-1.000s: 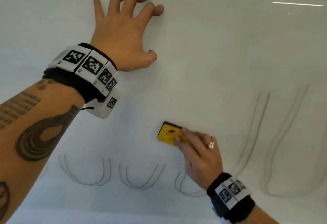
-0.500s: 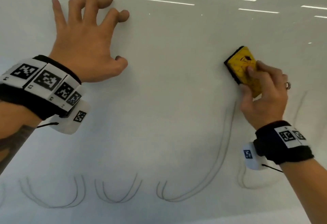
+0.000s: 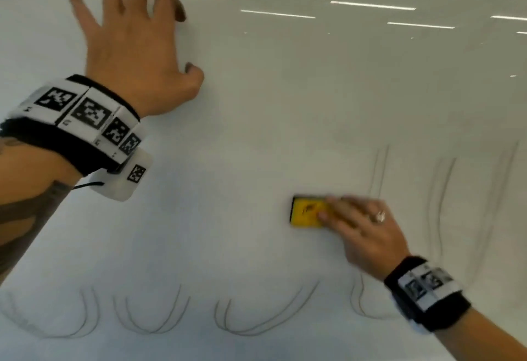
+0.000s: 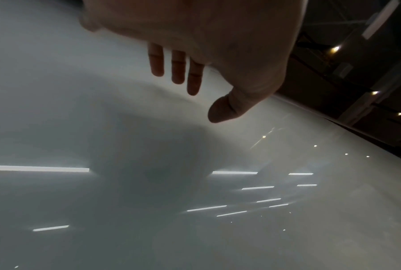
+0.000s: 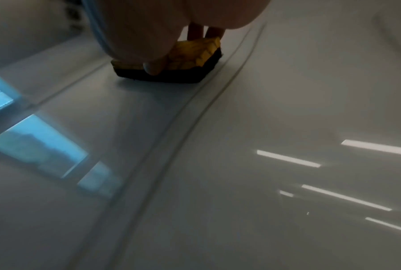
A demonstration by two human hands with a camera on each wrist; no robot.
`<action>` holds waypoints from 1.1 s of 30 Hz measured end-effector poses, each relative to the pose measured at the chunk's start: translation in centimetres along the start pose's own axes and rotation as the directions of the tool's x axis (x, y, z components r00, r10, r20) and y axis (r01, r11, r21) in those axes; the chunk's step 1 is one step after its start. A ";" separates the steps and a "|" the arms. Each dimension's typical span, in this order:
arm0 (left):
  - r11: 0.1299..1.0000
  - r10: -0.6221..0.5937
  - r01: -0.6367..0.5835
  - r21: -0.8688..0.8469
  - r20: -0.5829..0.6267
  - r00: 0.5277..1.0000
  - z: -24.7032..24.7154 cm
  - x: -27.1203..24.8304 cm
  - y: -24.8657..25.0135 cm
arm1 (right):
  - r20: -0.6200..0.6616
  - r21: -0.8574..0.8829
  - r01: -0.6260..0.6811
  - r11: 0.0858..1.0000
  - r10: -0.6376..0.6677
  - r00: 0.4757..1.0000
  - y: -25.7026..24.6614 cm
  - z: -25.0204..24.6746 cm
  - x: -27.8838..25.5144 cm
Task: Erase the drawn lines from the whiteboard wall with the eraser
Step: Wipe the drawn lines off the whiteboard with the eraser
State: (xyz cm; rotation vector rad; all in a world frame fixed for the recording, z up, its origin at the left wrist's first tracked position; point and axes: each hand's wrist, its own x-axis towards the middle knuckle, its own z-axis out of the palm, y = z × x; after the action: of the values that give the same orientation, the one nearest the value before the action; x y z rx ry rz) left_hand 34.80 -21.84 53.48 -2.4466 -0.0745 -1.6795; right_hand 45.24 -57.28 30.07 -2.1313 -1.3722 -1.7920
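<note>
Down from the upper right a moment ago, the eraser [image 3: 306,212] now sits mid-wall, gripped by the right hand [image 3: 362,232], blurred. From the left: left hand [image 3: 134,44] spread on the whiteboard wall [image 3: 271,109], holding nothing; drawn lines [image 3: 154,315] looping along the lower edge, partly hidden by the right wrist

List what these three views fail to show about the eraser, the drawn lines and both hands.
- Eraser: head view motion-blurred; its printed mark is unreadable. Right wrist view: palm hides its near half.
- Right hand: fingertips smeared in the head view.
- Drawn lines: rightmost loops faint, cut by the frame edge.
- Left hand: whether the fingertips touch the whiteboard wall is unclear; left wrist view is dark.
</note>
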 end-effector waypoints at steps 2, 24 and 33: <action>0.996 0.081 -0.081 0.020 -0.011 0.997 0.2 0.5 2.2 | -0.121 -0.036 -0.119 0.992 0.114 0.986 4.2 -1.9 4.0; 1.000 0.008 -0.010 -0.016 -0.151 0.989 -0.6 -1.1 -4.7 | -0.068 0.031 -0.021 0.999 0.024 0.997 -10.4 4.5 9.8; 0.998 0.000 -0.014 -0.064 -0.215 0.977 -2.3 -1.0 -8.1 | -0.293 -0.023 -0.337 0.941 0.316 0.903 -5.2 1.8 21.6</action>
State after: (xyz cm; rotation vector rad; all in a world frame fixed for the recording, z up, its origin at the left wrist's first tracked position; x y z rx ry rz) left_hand 31.21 -14.24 54.27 -2.2890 0.0183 -1.9608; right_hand 42.09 -40.53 44.38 -1.8945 -0.8373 -1.9342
